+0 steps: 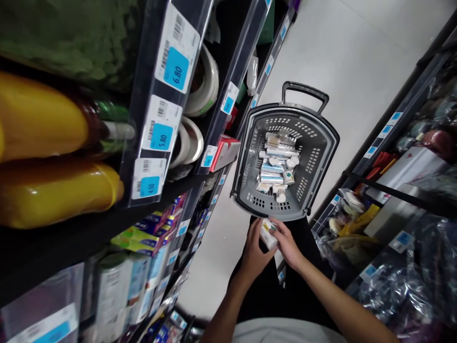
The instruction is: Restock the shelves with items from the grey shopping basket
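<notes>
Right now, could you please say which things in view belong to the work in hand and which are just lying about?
In use:
- left hand, right hand, white pack
- basket, packs inside

Lying about:
- yellow bottles
- white rolls

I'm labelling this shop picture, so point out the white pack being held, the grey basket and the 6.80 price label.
White pack (268, 237): head view, on its upward-facing side.
Grey basket (322, 138): head view, on its inner right wall.
6.80 price label (176, 69): head view, on its blue part.
</notes>
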`<state>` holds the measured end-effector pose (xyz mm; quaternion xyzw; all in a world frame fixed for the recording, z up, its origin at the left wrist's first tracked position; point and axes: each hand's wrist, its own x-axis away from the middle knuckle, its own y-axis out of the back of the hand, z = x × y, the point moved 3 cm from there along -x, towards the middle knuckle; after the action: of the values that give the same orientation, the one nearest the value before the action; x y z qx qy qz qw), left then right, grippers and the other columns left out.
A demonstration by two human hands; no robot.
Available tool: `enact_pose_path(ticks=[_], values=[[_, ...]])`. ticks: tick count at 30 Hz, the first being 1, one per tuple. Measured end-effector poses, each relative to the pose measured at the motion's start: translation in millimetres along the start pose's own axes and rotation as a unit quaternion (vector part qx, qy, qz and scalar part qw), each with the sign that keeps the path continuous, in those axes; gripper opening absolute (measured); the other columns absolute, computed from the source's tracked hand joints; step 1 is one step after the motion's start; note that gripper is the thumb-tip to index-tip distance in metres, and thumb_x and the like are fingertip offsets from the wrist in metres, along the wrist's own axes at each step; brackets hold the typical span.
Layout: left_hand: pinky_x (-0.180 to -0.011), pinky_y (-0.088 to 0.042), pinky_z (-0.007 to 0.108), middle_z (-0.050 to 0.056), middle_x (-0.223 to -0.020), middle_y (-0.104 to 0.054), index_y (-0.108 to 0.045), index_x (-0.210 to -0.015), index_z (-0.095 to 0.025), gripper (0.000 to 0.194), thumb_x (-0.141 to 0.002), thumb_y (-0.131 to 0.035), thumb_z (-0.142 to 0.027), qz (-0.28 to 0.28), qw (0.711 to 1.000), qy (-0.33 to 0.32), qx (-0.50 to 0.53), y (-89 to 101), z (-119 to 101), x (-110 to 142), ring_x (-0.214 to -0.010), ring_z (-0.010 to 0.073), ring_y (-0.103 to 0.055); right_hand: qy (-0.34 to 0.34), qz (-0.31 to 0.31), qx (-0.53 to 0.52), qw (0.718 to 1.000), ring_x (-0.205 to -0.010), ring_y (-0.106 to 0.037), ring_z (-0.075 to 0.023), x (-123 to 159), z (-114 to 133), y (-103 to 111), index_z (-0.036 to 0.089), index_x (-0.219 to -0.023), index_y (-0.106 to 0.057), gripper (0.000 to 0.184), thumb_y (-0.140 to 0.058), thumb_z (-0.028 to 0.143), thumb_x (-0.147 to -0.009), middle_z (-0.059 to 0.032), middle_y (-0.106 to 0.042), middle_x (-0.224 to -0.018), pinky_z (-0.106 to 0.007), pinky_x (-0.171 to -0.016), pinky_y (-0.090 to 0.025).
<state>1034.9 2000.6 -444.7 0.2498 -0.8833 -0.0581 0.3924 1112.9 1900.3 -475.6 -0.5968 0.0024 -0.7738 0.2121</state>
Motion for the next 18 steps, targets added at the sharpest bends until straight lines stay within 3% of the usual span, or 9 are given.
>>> enact_pose_path(ticks=[4, 7, 12, 15, 18], values=[[-0.117, -0.039, 0.046, 0.013, -0.135, -0.054, -0.059, -0.135, -0.023, 0.068, -0.07, -0.08, -0.022, -0.034, 0.999, 0.03, 0.011, 11.5, -0.2, 2.5, -0.133, 0.0318, -0.051, 0.01, 0.058, 0.089, 0.994, -0.103, -0.067, -0.0237, -14.9, -2.8, -9.0, 0.026, -0.112, -0.071, 0.037, -0.071, 0.047, -0.082, -0.003, -0.074, -0.109, -0.036, -0.092, -0.051], [-0.113, -0.042, 0.044, 0.012, -0.133, -0.055, -0.06, -0.131, -0.024, 0.066, -0.069, -0.08, -0.028, -0.076, 0.99, 0.108, 0.042, 20.1, 12.0, 5.5, -0.128, 0.0313, -0.054, 0.04, 0.013, 0.228, 0.973, -0.091, -0.067, -0.0222, -58.2, -5.8, 5.8, 0.022, -0.114, -0.069, 0.042, -0.056, 0.054, -0.091, -0.005, -0.072, -0.099, -0.037, -0.087, -0.052], [-0.112, -0.042, 0.041, 0.01, -0.139, -0.053, -0.057, -0.135, -0.026, 0.072, -0.068, -0.082, -0.037, -0.091, 0.972, 0.201, 0.082, 33.1, 32.6, 22.1, -0.129, 0.0311, -0.053, 0.051, -0.116, 0.373, 0.919, -0.126, -0.05, -0.029, -145.1, -4.5, 59.3, 0.02, -0.132, -0.06, 0.048, -0.064, 0.033, -0.086, -0.0121, -0.058, -0.131, -0.042, -0.114, -0.035], [-0.112, -0.042, 0.039, 0.01, -0.14, -0.053, -0.058, -0.135, -0.026, 0.072, -0.068, -0.082, -0.038, -0.082, 0.968, 0.218, 0.09, 40.2, 39.6, 36.3, -0.13, 0.0306, -0.053, 0.017, -0.137, 0.451, 0.882, -0.134, -0.045, -0.033, -182.1, -12.8, 81.9, 0.019, -0.137, -0.059, 0.055, -0.069, 0.023, -0.083, -0.0154, -0.049, -0.141, -0.041, -0.116, -0.03], [-0.112, -0.043, 0.039, 0.009, -0.145, -0.052, -0.057, -0.137, -0.027, 0.073, -0.069, -0.083, -0.039, -0.078, 0.964, 0.238, 0.087, 45.4, 48.0, 50.2, -0.132, 0.0305, -0.053, -0.015, -0.132, 0.511, 0.849, -0.128, -0.05, -0.032, -208.1, -26.3, 91.1, 0.017, -0.141, -0.056, 0.057, -0.07, 0.022, -0.085, -0.0173, -0.05, -0.141, -0.043, -0.112, -0.035]])
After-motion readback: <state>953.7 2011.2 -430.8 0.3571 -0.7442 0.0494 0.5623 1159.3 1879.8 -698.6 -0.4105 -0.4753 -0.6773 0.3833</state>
